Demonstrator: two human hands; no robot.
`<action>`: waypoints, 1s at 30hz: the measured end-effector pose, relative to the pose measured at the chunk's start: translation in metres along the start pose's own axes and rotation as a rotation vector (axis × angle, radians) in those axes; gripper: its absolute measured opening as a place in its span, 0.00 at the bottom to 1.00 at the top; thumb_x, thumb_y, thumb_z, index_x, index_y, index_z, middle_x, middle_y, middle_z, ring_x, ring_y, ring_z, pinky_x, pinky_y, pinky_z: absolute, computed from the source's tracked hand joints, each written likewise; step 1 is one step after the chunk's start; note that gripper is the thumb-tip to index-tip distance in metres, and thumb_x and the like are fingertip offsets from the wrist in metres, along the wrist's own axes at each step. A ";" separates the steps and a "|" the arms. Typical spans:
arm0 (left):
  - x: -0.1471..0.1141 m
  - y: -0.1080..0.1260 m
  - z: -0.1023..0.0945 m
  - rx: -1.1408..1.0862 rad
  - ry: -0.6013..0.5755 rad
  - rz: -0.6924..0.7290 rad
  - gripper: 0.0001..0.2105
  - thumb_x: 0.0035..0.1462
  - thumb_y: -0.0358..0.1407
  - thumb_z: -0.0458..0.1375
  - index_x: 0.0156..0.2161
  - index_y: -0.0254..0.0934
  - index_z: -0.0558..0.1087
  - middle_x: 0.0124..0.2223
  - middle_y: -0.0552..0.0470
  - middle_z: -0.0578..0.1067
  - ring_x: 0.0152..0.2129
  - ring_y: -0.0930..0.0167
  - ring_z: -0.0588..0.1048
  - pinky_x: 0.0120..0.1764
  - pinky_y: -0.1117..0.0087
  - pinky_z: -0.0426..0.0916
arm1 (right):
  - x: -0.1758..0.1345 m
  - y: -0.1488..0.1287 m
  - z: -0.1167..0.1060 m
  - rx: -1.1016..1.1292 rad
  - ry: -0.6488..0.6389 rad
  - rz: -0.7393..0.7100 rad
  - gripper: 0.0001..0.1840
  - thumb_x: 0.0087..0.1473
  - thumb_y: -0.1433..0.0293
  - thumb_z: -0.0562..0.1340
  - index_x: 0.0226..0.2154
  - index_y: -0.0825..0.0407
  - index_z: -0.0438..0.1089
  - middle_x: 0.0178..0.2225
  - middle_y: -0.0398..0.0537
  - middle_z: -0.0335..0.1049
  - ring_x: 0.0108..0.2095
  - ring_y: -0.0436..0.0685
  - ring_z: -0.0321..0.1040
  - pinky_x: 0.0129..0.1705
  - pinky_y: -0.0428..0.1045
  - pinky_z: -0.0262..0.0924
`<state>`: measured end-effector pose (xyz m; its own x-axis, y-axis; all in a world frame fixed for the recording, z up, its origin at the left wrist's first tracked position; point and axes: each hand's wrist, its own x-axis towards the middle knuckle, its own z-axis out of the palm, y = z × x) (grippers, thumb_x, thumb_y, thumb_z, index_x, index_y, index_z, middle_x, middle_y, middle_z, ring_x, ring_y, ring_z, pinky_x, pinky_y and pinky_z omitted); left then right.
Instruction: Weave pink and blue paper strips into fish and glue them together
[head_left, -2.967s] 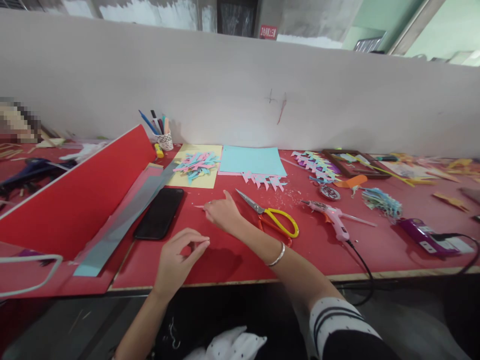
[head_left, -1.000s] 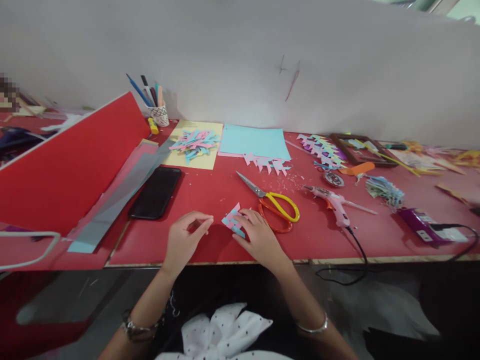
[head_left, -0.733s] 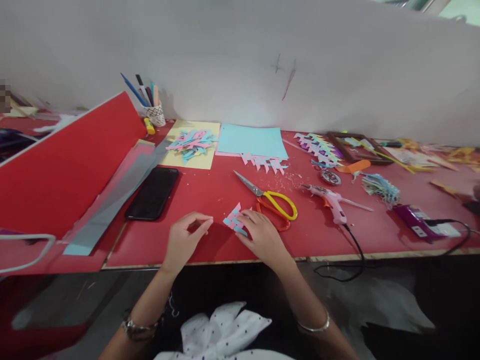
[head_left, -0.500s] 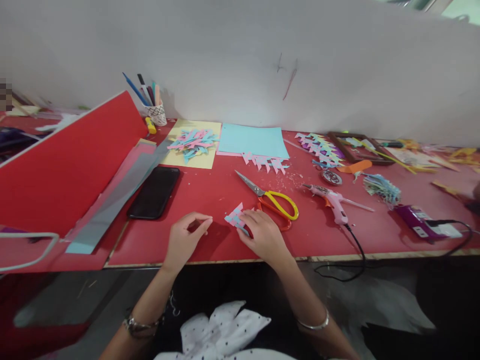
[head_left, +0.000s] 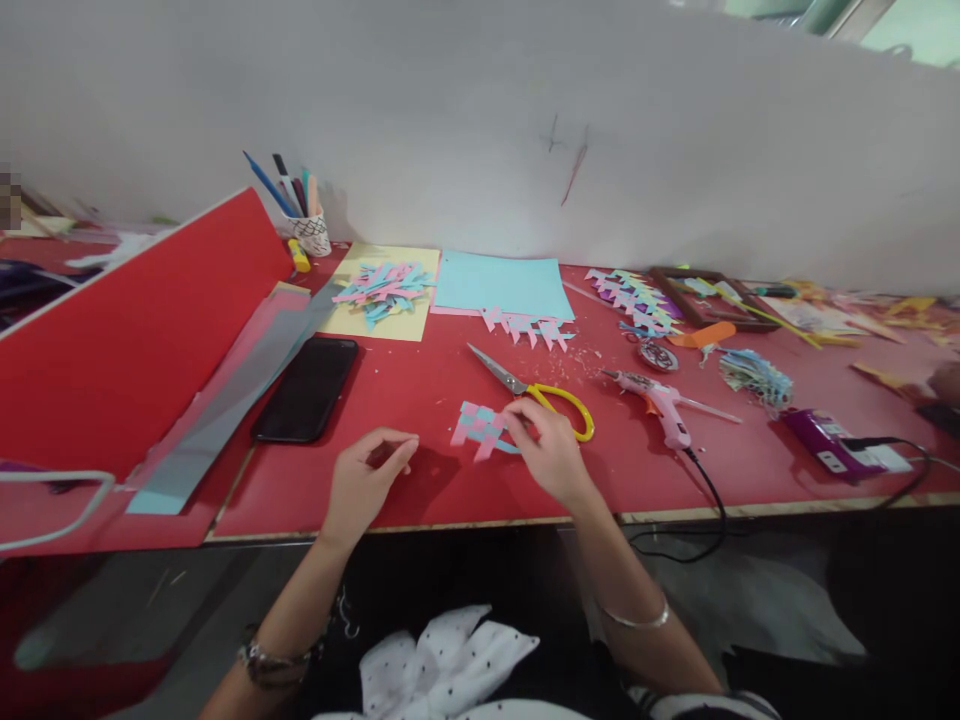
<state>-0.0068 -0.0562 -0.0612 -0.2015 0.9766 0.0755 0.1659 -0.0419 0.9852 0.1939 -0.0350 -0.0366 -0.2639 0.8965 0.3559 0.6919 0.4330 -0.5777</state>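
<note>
A small woven piece of pink and light-blue paper strips [head_left: 480, 427] is just above the red table in front of me. My right hand [head_left: 551, 450] pinches its right end between thumb and fingers. To the left, my left hand [head_left: 369, 485] is apart from the woven piece. Its thumb and fingertips are drawn together, and whatever they may hold is too small to make out. Scissors [head_left: 510, 382] with yellow and orange handles lie just behind my right hand, which hides part of them.
A black phone [head_left: 307, 390] lies left. Behind are loose folded strips [head_left: 384, 290] on yellow paper, blue sheets [head_left: 502, 285] and a zigzag paper chain [head_left: 529, 328]. A pink glue gun [head_left: 656, 395] with a cord lies right, near a purple power box [head_left: 829, 440]. A red board [head_left: 150, 330] leans left.
My right hand has shifted from covering the woven piece to pinching its right end, and the piece has turned and shows more. My left hand has barely moved.
</note>
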 end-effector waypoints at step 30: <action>0.004 0.001 0.001 -0.180 -0.064 -0.047 0.06 0.41 0.38 0.58 0.22 0.37 0.69 0.17 0.59 0.68 0.12 0.78 0.64 0.22 0.73 0.63 | -0.044 0.098 -0.074 -0.872 0.360 0.659 0.22 0.49 0.55 0.51 0.32 0.57 0.68 0.31 0.64 0.66 0.36 0.69 0.62 0.32 0.60 0.57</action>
<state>-0.0064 -0.0523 -0.0604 -0.1419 0.9896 0.0243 -0.0190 -0.0272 0.9994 0.3229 -0.0394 -0.0544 0.4326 0.7848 0.4438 0.8907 -0.4483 -0.0753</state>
